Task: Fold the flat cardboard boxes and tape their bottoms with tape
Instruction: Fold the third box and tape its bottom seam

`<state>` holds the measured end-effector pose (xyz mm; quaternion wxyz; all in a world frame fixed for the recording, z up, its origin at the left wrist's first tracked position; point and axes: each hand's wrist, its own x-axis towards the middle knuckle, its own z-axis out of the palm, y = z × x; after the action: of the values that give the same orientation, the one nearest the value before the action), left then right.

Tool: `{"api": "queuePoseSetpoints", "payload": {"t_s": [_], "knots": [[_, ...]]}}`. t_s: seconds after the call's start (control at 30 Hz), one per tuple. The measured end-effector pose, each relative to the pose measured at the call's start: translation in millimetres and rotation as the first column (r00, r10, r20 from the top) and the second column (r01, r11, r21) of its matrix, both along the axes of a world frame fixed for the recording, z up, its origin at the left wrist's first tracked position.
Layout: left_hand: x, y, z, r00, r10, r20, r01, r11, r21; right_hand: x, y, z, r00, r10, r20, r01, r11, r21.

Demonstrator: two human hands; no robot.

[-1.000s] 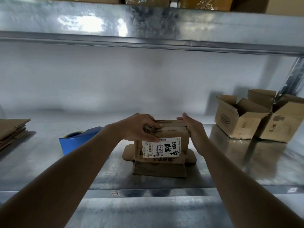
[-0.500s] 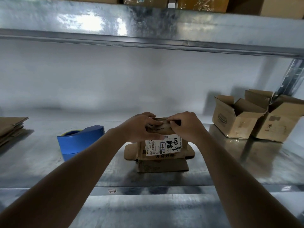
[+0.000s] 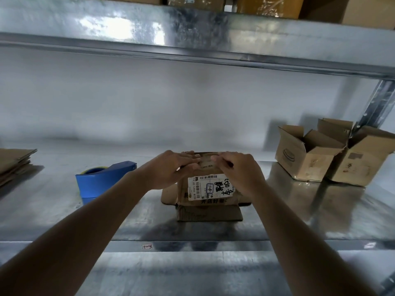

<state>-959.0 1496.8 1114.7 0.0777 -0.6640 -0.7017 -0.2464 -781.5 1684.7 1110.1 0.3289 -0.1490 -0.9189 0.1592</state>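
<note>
Both hands lie on top of a small cardboard box [image 3: 205, 189] at the middle of the metal shelf [image 3: 64, 214]. The left hand [image 3: 171, 168] presses down on the upper flaps with fingers nearly straight, its grip flat rather than clamped; the right hand [image 3: 238, 169] rests beside it with fingers bent over the flap edge, fingertips nearly meeting the left's. The box stands upright, a white label [image 3: 210, 186] with handwriting facing the camera, its lower flaps splayed onto the shelf. Left of it, apart, sits a blue tape dispenser [image 3: 102, 180]. At the far left edge lies a stack of flat cardboard [image 3: 12, 163]. Well to the right stand two open boxes [image 3: 333, 154], touching each other.
</note>
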Motion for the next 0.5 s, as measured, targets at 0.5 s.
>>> {"api": "queuePoseSetpoints", "payload": {"t_s": [0.5], "knots": [[-18.0,-42.9,-1.5,0.968,0.236,0.089,-0.244,0.967,0.080,-21.0,-31.3,1.7,0.996,-0.078,-0.038,0.076,0.997,-0.034]]}}
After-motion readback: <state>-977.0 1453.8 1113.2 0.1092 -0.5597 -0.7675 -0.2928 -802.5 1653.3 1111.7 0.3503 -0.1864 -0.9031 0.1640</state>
